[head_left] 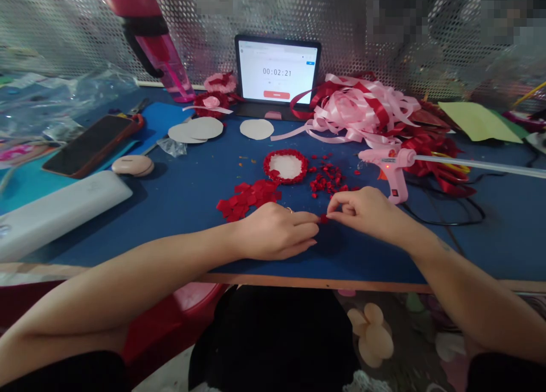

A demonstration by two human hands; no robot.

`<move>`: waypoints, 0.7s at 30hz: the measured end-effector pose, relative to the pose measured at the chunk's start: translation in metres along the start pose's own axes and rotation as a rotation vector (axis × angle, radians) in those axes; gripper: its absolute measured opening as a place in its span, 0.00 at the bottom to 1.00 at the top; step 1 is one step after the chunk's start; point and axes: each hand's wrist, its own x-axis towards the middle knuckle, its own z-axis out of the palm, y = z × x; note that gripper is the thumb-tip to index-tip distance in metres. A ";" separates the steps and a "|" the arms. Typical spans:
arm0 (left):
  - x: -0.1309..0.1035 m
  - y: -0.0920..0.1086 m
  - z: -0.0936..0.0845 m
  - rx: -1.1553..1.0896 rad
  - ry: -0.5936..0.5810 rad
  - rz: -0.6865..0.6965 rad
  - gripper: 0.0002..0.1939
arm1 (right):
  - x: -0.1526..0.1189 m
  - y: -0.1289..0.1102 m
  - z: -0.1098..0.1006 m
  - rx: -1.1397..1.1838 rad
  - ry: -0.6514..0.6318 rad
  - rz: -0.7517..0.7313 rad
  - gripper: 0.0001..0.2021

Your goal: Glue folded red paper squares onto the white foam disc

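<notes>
Between the fingertips of my two hands is a small red ribbon piece (323,218). My left hand (279,231) pinches it from one side, and my right hand (362,211) pinches it from the other. Just beyond them lies a white disc (288,166) ringed with red folded bits. A pile of flat red ribbon squares (249,198) spreads behind my left hand. Small folded red pieces (328,178) are scattered behind my right hand. A pink glue gun (394,170) with a long clear glue stick stands to the right of these.
Pale round discs (205,128) lie toward the back. A tablet (278,70) with a timer stands behind them, beside heaped pink and red ribbon (358,110). On the left are a phone (87,144), a white oblong case (63,210) and a pink bottle (156,50). A black cord (452,222) curls at right.
</notes>
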 end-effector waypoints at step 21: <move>0.001 0.001 0.005 0.074 -0.140 0.075 0.14 | -0.041 -0.008 -0.021 0.180 0.161 0.020 0.12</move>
